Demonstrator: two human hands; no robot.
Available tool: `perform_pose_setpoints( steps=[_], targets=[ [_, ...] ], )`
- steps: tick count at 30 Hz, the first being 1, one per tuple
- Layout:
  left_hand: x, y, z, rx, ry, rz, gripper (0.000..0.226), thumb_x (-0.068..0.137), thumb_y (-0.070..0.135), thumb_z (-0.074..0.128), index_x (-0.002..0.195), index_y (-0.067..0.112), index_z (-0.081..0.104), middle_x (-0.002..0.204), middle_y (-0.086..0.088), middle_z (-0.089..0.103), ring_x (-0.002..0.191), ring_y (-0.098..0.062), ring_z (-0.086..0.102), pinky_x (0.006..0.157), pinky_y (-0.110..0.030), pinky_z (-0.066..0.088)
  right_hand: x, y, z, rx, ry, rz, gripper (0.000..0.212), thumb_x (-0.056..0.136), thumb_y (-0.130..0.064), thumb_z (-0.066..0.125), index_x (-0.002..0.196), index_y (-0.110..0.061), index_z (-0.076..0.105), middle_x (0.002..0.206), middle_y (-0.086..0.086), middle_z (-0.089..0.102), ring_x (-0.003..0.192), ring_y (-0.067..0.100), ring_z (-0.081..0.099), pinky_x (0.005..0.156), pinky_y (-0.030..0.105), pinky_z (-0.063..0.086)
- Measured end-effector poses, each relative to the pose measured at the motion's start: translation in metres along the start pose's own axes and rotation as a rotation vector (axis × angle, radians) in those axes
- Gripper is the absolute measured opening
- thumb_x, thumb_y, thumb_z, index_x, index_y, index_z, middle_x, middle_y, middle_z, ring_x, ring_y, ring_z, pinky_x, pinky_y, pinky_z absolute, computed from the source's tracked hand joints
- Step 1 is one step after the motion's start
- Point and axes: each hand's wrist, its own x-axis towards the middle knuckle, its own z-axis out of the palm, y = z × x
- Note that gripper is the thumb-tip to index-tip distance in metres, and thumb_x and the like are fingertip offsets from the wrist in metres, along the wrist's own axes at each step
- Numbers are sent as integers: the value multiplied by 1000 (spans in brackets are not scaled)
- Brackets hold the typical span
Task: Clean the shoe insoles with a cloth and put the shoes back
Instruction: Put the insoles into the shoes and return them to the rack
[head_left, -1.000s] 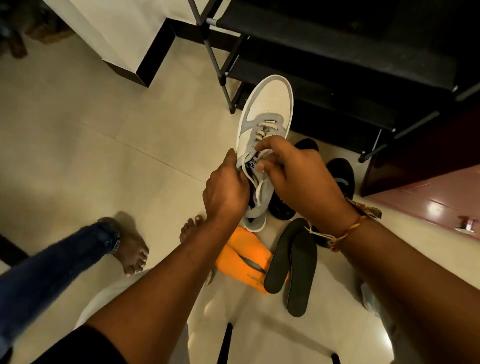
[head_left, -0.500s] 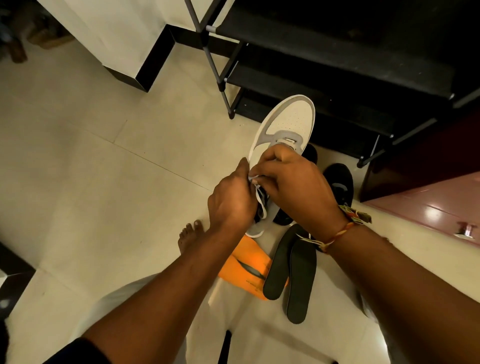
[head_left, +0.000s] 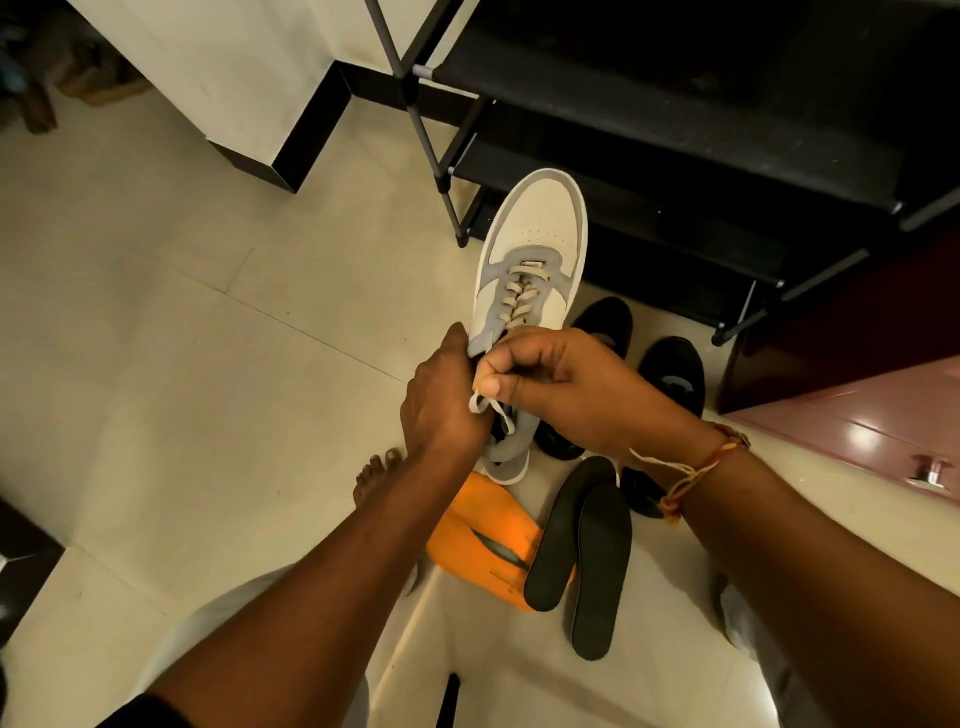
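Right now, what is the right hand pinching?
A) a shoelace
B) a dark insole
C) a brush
A: the right hand pinches a lace of the white shoe that the left hand holds, while the insoles lie on the floor.

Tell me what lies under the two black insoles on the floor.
The orange cloth lies under one black insole; how far it runs beneath is hidden. The other insole seems to rest on bare floor tile.
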Motion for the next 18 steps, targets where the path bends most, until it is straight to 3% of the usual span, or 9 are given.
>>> perform_pose_setpoints(
  steps=[3,7,10,13,16,18],
  targets=[
    [6,-5,2,28,33,-7,17,91,33,53,107,26,52,90,-2,67,81,-29,63,70,-44,55,1,6,1,-204,43,-2,7,85,-16,72,91,-19,76,90,-9,69,87,4,66,82,25,56],
    [13,-7,3,2,90,-89,11,96,29,48,103,25,55,89,-4,68,79,-31,62,69,-45,55,0,14,6,-497,91,-62,10,88,-18,69,93,-19,78,96,-9,71,89,3,64,85,29,54],
    [15,-6,3,-34,106,-106,19,96,32,43,107,27,57,92,-4,69,80,-32,63,70,-46,56,0,16,3,-481,344,-5,7,85,-23,73,91,-25,73,95,-10,66,79,2,61,76,24,54],
    [14,-6,5,-29,110,-79,23,95,29,42,112,27,57,93,-4,70,81,-32,64,70,-47,56,1,23,-1,-437,547,121,38,73,-37,82,101,-27,58,99,-8,56,81,8,60,72,32,56],
    [10,-4,7,-12,108,-32,23,97,20,43,113,23,58,91,-5,69,80,-32,64,68,-46,55,1,32,-1,-527,496,309,71,67,-50,82,122,-26,45,120,0,52,101,20,59,80,41,56],
    [7,-1,8,-6,109,-11,25,97,18,43,116,22,58,92,-6,69,81,-33,64,67,-45,54,0,36,-1,-572,444,357,77,69,-53,78,129,-23,41,122,4,57,105,24,59,83,42,55]
  ],
)
